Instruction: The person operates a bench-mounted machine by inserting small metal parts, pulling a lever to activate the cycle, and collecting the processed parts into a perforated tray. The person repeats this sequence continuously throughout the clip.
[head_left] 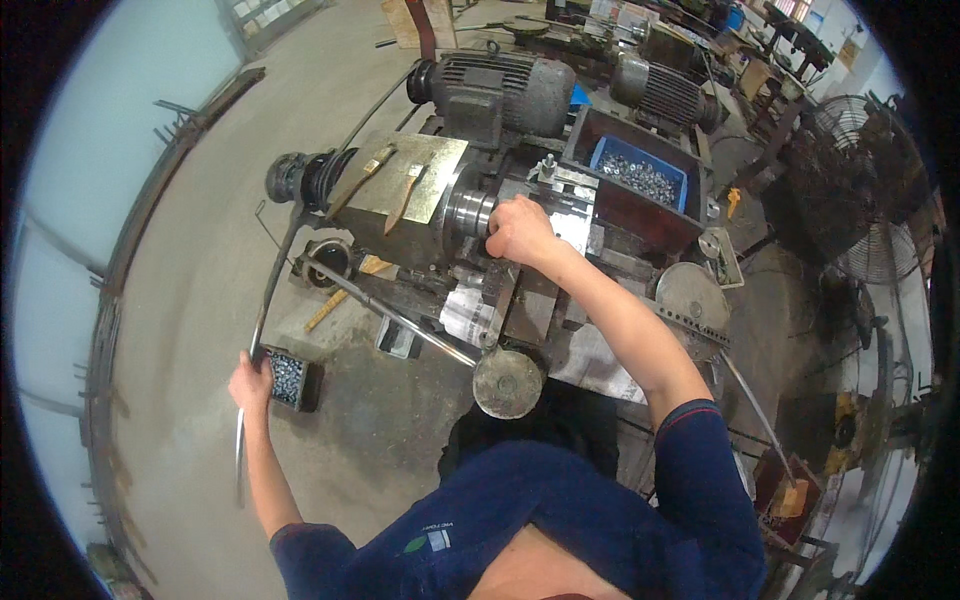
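Note:
My right hand reaches forward to the chuck of a small lathe, fingers closed at the chuck's face; what it holds there is hidden. My left hand is out to the left, wrapped around a long curved metal lever bar that runs up toward the lathe's left end. Right beside that hand sits a small dark box of little metal parts. A blue crate of shiny small parts stands behind the lathe on the right.
A round handwheel sticks out at the front of the machine. Two electric motors sit behind it. A large fan stands at the right. Concrete floor spreads to the left, with metal rails along a wall.

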